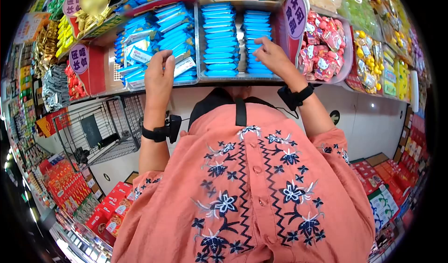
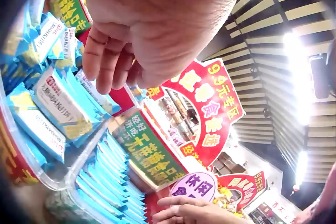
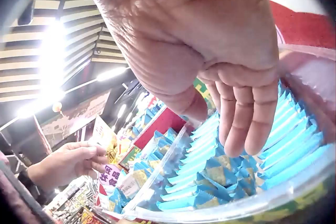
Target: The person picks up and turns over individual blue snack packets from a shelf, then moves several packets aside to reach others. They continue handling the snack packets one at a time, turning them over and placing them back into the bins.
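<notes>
My left hand (image 1: pixel 158 78) hovers at the front of a clear bin of jumbled blue snack packets (image 1: pixel 175 32), its fingers loosely bent and nothing in them. In the left wrist view, packets with white labels (image 2: pixel 60 98) lie tilted over each other beside that hand. My right hand (image 1: pixel 277 60) is over the neighbouring clear bin (image 1: pixel 201 57), where blue packets stand in two neat columns. It is above the right column (image 1: pixel 257 29), beside the left column (image 1: pixel 220 39). In the right wrist view its fingers (image 3: pixel 236 121) hang down relaxed over the rows, holding nothing.
Pink wrapped sweets (image 1: pixel 322 48) fill a tub to the right, with a purple oval sign (image 1: pixel 295 15) before it. Another purple sign (image 1: pixel 79 59) stands at the left. A wire shopping cart (image 1: pixel 105 127) is on the floor at left, and red boxes (image 1: pixel 112 209) are stacked behind.
</notes>
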A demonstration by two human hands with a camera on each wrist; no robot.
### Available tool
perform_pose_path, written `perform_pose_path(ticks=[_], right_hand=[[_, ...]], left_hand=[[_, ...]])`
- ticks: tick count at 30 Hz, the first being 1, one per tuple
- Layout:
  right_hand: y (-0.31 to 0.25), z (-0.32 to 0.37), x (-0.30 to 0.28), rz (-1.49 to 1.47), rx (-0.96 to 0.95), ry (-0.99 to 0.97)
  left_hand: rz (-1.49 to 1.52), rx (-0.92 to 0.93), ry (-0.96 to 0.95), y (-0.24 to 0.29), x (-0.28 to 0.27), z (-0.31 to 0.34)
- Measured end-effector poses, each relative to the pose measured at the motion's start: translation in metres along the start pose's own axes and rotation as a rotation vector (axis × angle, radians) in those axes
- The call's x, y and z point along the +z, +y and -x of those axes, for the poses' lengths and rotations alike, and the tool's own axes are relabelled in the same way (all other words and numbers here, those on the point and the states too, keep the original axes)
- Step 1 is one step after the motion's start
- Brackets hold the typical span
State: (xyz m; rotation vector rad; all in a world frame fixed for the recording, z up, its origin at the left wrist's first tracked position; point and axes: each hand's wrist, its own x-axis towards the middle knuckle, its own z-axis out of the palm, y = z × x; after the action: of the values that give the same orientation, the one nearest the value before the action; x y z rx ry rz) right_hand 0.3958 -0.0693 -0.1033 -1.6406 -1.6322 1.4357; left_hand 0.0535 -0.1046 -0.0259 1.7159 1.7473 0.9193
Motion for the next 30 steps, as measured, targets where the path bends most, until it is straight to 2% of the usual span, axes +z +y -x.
perform_pose_path(ticks=[3, 4, 7, 8, 11, 18, 21, 24, 30], right_hand=[[0.007, 0.009, 0.012, 0.039, 0.039, -0.001], [0.013, 0.008, 0.019, -0.025, 0.064, -0.001], [0.019, 0.007, 0.041, 0.046, 0.043, -0.026], [-0.001, 0.012, 0.045, 0.043, 0.067, -0.035], [0.000, 0.005, 0.064, 0.100, 0.124, -0.086], [0.017, 0.001, 0.081, 0.038, 0.090, 0.005], [0.015, 0.003, 0.085, 0.112, 0.050, 0.069], [0.000, 0.008, 0.084, 0.252, 0.095, 0.062], [-0.004, 0.017, 0.083, 0.187, -0.049, 0.168]], left_hand=[[0.087, -0.090, -0.004, -0.013, 0.000, 0.005], [0.105, -0.093, -0.023, -0.016, -0.001, 0.005], [0.139, -0.105, -0.074, -0.029, -0.004, 0.004], [0.141, -0.101, -0.093, -0.033, -0.005, 0.005], [0.147, -0.098, -0.147, -0.041, -0.006, 0.007], [0.200, -0.118, -0.232, -0.059, -0.010, 0.011], [0.194, -0.085, -0.272, -0.063, -0.010, 0.008], [0.173, -0.046, -0.312, -0.066, -0.011, 0.004], [0.195, 0.001, -0.320, -0.071, -0.016, 0.001]])
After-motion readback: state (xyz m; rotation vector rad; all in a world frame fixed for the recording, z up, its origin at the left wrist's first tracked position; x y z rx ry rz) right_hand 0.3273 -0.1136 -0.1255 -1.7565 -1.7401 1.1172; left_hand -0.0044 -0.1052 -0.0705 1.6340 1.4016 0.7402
